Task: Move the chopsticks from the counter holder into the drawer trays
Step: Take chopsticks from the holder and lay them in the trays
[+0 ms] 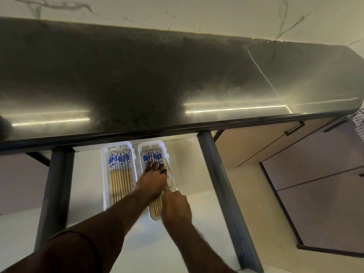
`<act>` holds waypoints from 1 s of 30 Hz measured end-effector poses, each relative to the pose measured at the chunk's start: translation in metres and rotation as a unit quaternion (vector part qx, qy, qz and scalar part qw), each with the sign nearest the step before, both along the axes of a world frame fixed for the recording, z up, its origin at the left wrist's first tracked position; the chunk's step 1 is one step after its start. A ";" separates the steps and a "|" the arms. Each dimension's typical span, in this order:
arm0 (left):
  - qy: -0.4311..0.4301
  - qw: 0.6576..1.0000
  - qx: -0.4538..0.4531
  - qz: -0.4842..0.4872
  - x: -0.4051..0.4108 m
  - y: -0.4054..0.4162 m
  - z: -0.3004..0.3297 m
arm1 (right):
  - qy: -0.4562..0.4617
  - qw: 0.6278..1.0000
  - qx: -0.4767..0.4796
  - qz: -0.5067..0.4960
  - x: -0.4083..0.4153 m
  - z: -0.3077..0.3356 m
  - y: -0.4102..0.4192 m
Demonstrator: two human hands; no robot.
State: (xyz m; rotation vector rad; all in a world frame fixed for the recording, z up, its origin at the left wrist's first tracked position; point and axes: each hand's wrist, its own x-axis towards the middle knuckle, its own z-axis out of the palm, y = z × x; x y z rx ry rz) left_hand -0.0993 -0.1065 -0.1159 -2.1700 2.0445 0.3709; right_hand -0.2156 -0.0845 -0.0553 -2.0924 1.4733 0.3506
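Note:
Two white trays lie side by side in the open drawer (189, 160). The left tray (104, 174) holds several wooden chopsticks (119, 174) with blue-and-white patterned tops, lying in a neat row. The right tray (166, 150) holds several more chopsticks (152, 155) of the same kind. My left hand (152, 180) lies flat on the chopsticks in the right tray, fingers straight and pointing away from me. My right hand (176, 207) rests at the near end of that tray, fingers curled down onto the chopstick tips; what they hold is hidden.
A dark glossy countertop (177, 75) overhangs the back of the drawer. Grey drawer rails (216, 184) run along both sides. Cabinet doors with dark handles (294, 129) stand to the right. A striped cloth (359, 119) shows at the right edge. No holder is in view.

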 end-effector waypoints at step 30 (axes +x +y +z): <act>0.038 0.958 -0.203 0.199 -0.034 0.216 0.163 | -0.125 0.948 -0.274 0.107 -0.056 0.136 0.132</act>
